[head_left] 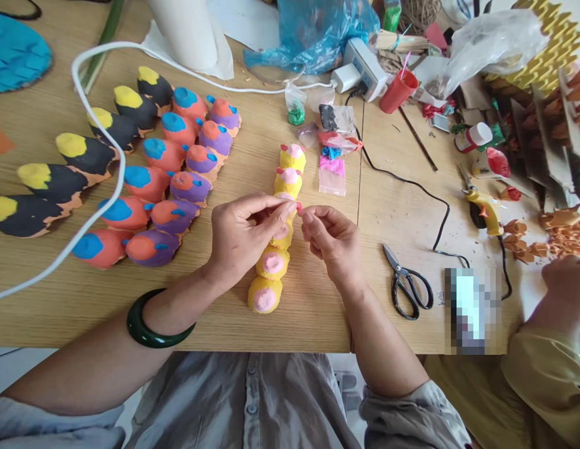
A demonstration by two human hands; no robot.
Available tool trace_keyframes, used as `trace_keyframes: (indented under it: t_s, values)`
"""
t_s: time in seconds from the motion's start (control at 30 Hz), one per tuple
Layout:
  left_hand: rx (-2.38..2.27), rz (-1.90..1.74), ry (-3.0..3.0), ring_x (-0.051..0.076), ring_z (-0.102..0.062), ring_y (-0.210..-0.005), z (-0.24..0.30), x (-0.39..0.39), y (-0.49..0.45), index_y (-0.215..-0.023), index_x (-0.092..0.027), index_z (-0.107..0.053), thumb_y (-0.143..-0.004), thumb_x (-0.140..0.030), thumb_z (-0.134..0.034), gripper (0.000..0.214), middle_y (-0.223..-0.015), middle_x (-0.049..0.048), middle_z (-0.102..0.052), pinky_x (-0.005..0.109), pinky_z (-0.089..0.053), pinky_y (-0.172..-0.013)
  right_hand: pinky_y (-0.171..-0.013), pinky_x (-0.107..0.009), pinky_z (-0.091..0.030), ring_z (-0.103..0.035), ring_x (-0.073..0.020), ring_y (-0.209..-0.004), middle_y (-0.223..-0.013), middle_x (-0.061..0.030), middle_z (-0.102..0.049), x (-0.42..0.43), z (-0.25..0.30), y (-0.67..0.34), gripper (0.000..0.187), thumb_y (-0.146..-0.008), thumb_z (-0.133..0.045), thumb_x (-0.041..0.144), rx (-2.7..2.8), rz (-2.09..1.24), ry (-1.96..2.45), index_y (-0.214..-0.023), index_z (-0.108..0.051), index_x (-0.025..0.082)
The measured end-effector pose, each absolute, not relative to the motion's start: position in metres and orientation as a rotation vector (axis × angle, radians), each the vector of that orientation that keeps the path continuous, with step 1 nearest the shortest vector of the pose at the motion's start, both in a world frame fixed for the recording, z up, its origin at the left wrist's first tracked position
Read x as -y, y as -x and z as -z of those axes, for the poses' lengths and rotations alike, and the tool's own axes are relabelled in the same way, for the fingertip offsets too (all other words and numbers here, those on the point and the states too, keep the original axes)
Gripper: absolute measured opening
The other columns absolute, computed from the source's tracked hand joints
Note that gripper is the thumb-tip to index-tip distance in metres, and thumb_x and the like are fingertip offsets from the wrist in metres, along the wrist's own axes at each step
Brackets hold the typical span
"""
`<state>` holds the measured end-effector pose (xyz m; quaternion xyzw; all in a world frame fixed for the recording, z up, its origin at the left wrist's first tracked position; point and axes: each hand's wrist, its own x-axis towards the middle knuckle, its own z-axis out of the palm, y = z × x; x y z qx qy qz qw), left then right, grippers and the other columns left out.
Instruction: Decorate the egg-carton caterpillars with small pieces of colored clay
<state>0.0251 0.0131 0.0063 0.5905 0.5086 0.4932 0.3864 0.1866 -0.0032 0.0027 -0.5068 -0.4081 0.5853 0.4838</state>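
Right at the near edge of the bench (309, 324), both hands are meeting over a row of yellow clay figures (279, 234) with pink tops. The left hand (246, 240), a dark green bangle (152, 327) riding on its wrist, is pinching its fingers (280, 215) together, and the right hand (334, 240) is doing the same with its fingers (313, 218); between the two pinches a tiny pink clay bit (299, 213) is just showing, held above the middle of the yellow row. By my reading, this is the shaping step: a small pink piece is being rolled or pulled before it goes onto a figure. The next move, as I judge it, is calling for a light, steady press onto a yellow body without squashing the soft piece or nudging the neighbours out of line.

Just right of the hands, black scissors (406, 287) are lying flat, blades open a little. Further right, another person's hand (565, 280) is working among orange paper pieces (524, 240), with a yellow glue gun (481, 209) nearby. Off to the left, rows of painted figures are waiting: purple-and-orange figures (196, 181), orange-and-blue figures (149, 181), black-and-yellow figures (70, 168), with a white cable (116, 181) looping across them. Beyond the yellow row, small clay bags (332, 168) are sitting, and farther back a power strip (367, 68) and a red cup (398, 90).
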Motion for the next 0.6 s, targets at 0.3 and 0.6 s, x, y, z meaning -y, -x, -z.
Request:
trace_keyframes:
  t_s: [0.3, 0.6]
  values:
    - [-1.242, -1.201, -1.456, 0.016, -0.064, -0.06, -0.0054, -0.0124, -0.026, -0.085, -0.026, -0.083, -0.095, -0.041, -0.075, 0.019, -0.065, -0.001, -0.069, 0.031, -0.054, -0.061, -0.043, -0.021, -0.029, -0.042, -0.0051, -0.049, -0.06, 0.0065, -0.057, 0.0029, -0.0003, -0.184, 0.042, -0.079, -0.089, 0.057, 0.948, -1.417, 1.169, -0.087, -0.071, 0.02]
    - [-1.246, -1.151, -1.496, 0.018, -0.066, -0.065, -0.001, -0.0175, -0.0218, -0.094, -0.028, -0.085, -0.09, -0.044, -0.079, 0.017, -0.081, 0.0015, -0.08, 0.034, -0.057, -0.065, -0.047, -0.023, -0.036, -0.045, -0.0065, -0.052, -0.062, 0.0057, -0.057, 0.0016, 0.0021, -0.1863, 0.044, -0.081, -0.085, 0.061, 1.081, -1.332, 1.195, -0.086, -0.068, 0.021]
